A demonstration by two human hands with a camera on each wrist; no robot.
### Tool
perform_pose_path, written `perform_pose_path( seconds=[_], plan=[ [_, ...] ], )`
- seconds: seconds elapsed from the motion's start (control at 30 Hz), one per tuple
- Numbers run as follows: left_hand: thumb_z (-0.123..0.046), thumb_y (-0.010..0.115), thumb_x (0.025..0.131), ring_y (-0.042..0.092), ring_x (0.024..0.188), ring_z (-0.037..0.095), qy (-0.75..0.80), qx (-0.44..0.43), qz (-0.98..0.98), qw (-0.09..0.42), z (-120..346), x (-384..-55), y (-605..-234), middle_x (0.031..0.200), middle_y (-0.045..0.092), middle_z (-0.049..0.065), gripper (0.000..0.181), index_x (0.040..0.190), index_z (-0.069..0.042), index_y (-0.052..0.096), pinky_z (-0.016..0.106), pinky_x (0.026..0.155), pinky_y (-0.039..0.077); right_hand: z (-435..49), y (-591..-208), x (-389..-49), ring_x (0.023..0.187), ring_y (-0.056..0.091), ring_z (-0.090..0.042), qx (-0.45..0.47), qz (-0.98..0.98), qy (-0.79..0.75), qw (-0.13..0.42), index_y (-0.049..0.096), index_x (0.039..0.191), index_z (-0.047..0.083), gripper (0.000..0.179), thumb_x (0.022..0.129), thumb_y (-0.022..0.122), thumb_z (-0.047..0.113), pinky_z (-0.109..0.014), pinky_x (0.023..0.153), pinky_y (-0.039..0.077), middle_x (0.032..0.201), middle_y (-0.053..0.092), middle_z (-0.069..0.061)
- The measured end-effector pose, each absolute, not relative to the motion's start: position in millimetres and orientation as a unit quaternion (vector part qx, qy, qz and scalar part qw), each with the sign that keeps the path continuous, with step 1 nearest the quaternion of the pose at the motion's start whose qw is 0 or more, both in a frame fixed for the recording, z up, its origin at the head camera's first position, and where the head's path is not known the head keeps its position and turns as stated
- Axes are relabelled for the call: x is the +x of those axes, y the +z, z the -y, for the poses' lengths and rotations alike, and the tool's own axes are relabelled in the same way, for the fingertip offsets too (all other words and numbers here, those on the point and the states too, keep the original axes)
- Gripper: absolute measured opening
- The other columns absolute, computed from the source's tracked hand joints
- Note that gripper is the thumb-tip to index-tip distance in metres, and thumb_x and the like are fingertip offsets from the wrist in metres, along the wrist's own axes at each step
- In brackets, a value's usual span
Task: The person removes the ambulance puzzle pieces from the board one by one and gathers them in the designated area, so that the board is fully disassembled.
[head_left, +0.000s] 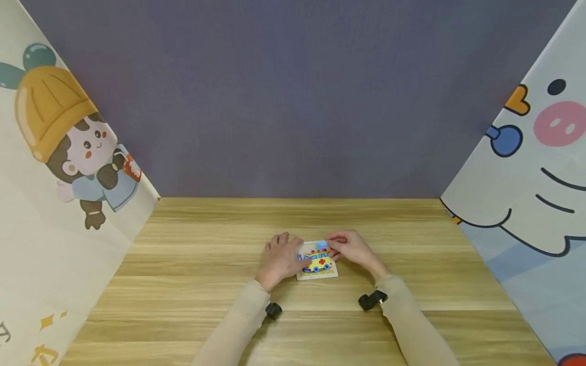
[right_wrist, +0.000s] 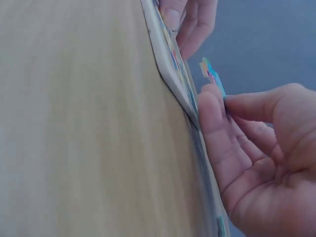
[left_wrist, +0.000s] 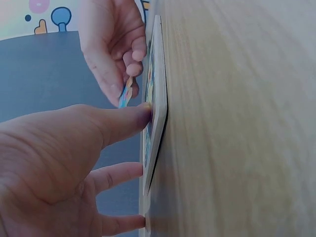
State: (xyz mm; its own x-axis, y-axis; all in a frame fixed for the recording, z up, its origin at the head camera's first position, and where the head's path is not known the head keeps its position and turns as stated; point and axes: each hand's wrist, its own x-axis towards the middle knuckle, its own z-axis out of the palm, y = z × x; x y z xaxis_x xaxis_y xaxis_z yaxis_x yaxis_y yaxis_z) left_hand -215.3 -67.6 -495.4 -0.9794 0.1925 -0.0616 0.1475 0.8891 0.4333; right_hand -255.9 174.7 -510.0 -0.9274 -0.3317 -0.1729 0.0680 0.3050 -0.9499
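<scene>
A small jigsaw puzzle board with a pale rim lies flat on the table, showing a yellow ambulance with a red cross. On its left side is my left hand; the thumb presses on the picture and the other fingers are spread along the edge and the tabletop. Over the upper right corner, my right hand pinches a blue, pink and orange puzzle piece between thumb and fingertips. The piece is tilted and stands above the board in both wrist views.
A small teal item, mostly hidden, lies on the table beyond my right hand. The wooden tabletop ends at a dark back panel. Printed side panels stand left and right. Each wrist wears a black camera mount.
</scene>
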Motion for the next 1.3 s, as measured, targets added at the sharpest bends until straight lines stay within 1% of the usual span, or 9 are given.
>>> perform_pose_path(
  seconds=[0.2, 0.3, 0.43, 0.63, 0.77, 0.93, 1.13, 1.23, 1.3],
  plan=[
    [-0.056, 0.077, 0.092, 0.036, 0.153, 0.048, 0.217, 0.086, -0.971, 0.058, 67, -214, -496, 0.165, 0.042, 0.023, 0.063, 0.145, -0.023, 0.064, 0.067, 0.125, 0.030, -194, -511, -254, 0.086, 0.077, -0.018, -0.074, -0.792, -0.585, 0.157, 0.063, 0.139, -0.008, 0.039, 0.108, 0.064, 0.017, -0.032, 0.077, 0.067, 0.110, 0.078, -0.018],
    [-0.055, 0.076, 0.093, 0.035, 0.153, 0.048, 0.221, 0.089, -0.970, 0.056, 67, -215, -497, 0.165, 0.042, 0.023, 0.062, 0.145, -0.023, 0.064, 0.068, 0.125, 0.029, -205, -509, -254, 0.085, 0.079, -0.017, -0.056, -0.787, -0.598, 0.140, 0.061, 0.138, -0.011, 0.041, 0.107, 0.065, 0.015, -0.031, 0.078, 0.067, 0.109, 0.079, -0.018],
    [-0.053, 0.077, 0.094, 0.035, 0.153, 0.049, 0.225, 0.091, -0.969, 0.052, 67, -214, -496, 0.165, 0.042, 0.023, 0.061, 0.145, -0.022, 0.064, 0.069, 0.124, 0.029, -221, -506, -255, 0.083, 0.079, -0.012, -0.030, -0.777, -0.618, 0.119, 0.057, 0.140, -0.016, 0.046, 0.107, 0.066, 0.014, -0.029, 0.077, 0.067, 0.101, 0.081, -0.010],
    [-0.053, 0.078, 0.093, 0.035, 0.153, 0.049, 0.227, 0.090, -0.968, 0.052, 68, -213, -495, 0.165, 0.042, 0.024, 0.063, 0.145, -0.022, 0.064, 0.070, 0.125, 0.028, -244, -503, -255, 0.081, 0.078, -0.007, -0.008, -0.773, -0.627, 0.094, 0.053, 0.145, -0.016, 0.053, 0.106, 0.067, 0.016, -0.027, 0.075, 0.067, 0.096, 0.080, 0.001],
    [-0.054, 0.077, 0.093, 0.034, 0.153, 0.049, 0.228, 0.090, -0.968, 0.055, 69, -213, -495, 0.165, 0.042, 0.024, 0.063, 0.145, -0.022, 0.064, 0.070, 0.125, 0.027, -259, -503, -254, 0.083, 0.078, -0.006, 0.011, -0.774, -0.626, 0.099, 0.048, 0.149, -0.017, 0.058, 0.107, 0.066, 0.019, -0.026, 0.077, 0.066, 0.100, 0.079, 0.001],
    [-0.052, 0.077, 0.093, 0.033, 0.154, 0.050, 0.233, 0.091, -0.966, 0.057, 68, -212, -495, 0.165, 0.041, 0.024, 0.062, 0.146, -0.021, 0.064, 0.071, 0.126, 0.026, -280, -506, -252, 0.088, 0.077, -0.003, 0.044, -0.770, -0.626, 0.118, 0.043, 0.153, -0.015, 0.062, 0.108, 0.064, 0.022, -0.024, 0.083, 0.065, 0.104, 0.075, 0.006],
    [-0.049, 0.079, 0.093, 0.031, 0.154, 0.050, 0.245, 0.095, -0.963, 0.056, 69, -213, -495, 0.165, 0.041, 0.025, 0.062, 0.145, -0.019, 0.064, 0.070, 0.126, 0.025, -299, -508, -253, 0.087, 0.076, 0.000, 0.064, -0.778, -0.615, 0.109, 0.043, 0.152, -0.017, 0.062, 0.108, 0.065, 0.020, -0.021, 0.083, 0.064, 0.101, 0.074, 0.009],
    [-0.049, 0.078, 0.094, 0.031, 0.154, 0.050, 0.247, 0.096, -0.963, 0.056, 70, -213, -495, 0.165, 0.041, 0.025, 0.061, 0.145, -0.019, 0.064, 0.071, 0.126, 0.024, -300, -508, -254, 0.084, 0.075, 0.001, 0.064, -0.797, -0.592, 0.097, 0.045, 0.149, -0.020, 0.059, 0.107, 0.065, 0.018, -0.021, 0.079, 0.065, 0.100, 0.076, 0.004],
    [-0.050, 0.078, 0.094, 0.030, 0.155, 0.050, 0.244, 0.094, -0.963, 0.058, 70, -212, -495, 0.166, 0.040, 0.025, 0.062, 0.146, -0.019, 0.064, 0.070, 0.126, 0.024, -299, -508, -255, 0.078, 0.074, 0.000, 0.061, -0.818, -0.566, 0.078, 0.052, 0.143, -0.019, 0.054, 0.106, 0.067, 0.017, -0.021, 0.073, 0.064, 0.095, 0.077, 0.002]
  ],
)
